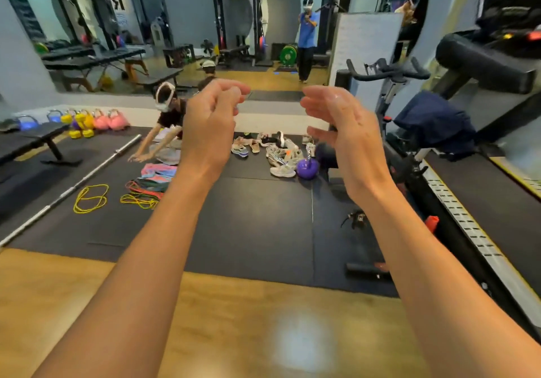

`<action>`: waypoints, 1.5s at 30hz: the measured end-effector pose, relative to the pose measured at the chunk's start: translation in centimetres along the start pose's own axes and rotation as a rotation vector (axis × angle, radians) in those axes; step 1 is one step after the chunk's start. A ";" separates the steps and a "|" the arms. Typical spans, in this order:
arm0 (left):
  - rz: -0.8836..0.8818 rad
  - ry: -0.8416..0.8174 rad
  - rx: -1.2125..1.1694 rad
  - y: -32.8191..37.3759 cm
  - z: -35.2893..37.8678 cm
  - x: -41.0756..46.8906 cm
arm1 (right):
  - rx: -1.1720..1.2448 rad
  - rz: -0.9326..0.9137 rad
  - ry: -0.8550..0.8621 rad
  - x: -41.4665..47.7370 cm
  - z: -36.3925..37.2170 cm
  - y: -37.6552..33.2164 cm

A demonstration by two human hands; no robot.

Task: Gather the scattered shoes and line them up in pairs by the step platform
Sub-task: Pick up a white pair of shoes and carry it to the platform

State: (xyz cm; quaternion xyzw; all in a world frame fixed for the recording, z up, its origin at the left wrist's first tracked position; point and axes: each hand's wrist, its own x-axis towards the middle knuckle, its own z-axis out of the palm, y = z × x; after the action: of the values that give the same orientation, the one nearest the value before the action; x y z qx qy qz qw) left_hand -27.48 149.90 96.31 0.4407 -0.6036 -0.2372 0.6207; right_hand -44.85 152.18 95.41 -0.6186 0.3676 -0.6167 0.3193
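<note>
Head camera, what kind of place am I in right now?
A gym, most likely: a barbell lies on black rubber mats, coloured kettlebells sit in a row behind it, and an exercise bike stands beside a treadmill.

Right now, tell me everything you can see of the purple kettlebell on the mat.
The purple kettlebell is a round, glossy ball with a shiny metallic handle rising from its top. It stands upright on the black floor mat, at the right edge of the heap of shoes. A pale sneaker lies close against its left side; whether the two touch cannot be told. Nothing holds it.
</note>
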 end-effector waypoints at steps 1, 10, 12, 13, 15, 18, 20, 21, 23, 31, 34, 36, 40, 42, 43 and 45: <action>-0.001 -0.020 0.006 -1.8 0.7 2.2 | -0.008 0.004 0.018 2.1 0.3 1.8; -0.006 -0.019 0.064 -15.7 5.0 22.2 | 0.001 0.029 0.033 22.7 3.6 16.8; -0.014 -0.009 0.082 -18.2 5.4 26.6 | 0.021 0.043 0.029 27.5 4.7 19.4; -0.012 -0.005 0.086 -19.7 5.5 28.8 | 0.022 0.040 0.022 29.8 5.2 20.7; -0.015 0.010 0.088 -23.1 6.0 33.1 | 0.014 0.038 0.007 34.4 6.2 23.8; -0.012 0.017 0.059 -28.5 7.4 40.4 | -0.019 0.024 -0.015 41.6 8.0 28.6; -0.034 0.006 0.047 -32.4 8.6 44.7 | -0.063 0.041 -0.024 45.8 9.3 32.0; -0.046 -0.008 0.041 -34.8 9.5 48.4 | -0.087 0.049 -0.010 49.3 10.1 34.3; -0.063 -0.042 0.046 -38.0 10.7 53.0 | -0.096 0.075 0.008 53.5 10.8 37.1; -0.107 -0.127 -0.004 -49.3 18.5 70.3 | -0.193 0.115 0.061 70.5 11.1 48.2; -0.126 -0.129 0.018 -54.6 20.9 76.3 | -0.158 0.135 0.040 77.2 11.7 54.1; -0.151 -0.108 0.064 -57.6 21.9 80.5 | -0.115 0.156 0.013 81.9 12.5 57.5; -0.180 -0.050 0.121 -62.5 23.9 89.6 | -0.083 0.179 -0.045 92.0 14.1 63.5; -0.190 -0.039 0.129 -64.6 24.8 93.9 | -0.073 0.207 -0.071 96.5 15.1 66.2; -0.196 -0.029 0.136 -65.9 25.2 95.8 | -0.068 0.222 -0.084 98.5 15.7 67.6; -0.197 -0.018 0.147 -68.9 26.1 99.7 | -0.070 0.227 -0.102 102.6 16.6 70.8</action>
State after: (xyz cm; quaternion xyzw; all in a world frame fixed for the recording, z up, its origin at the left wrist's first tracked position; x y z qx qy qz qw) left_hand -20.27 26.37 89.73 0.5398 -0.5788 -0.2560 0.5550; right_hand -35.75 26.88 88.94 -0.6144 0.4399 -0.5310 0.3835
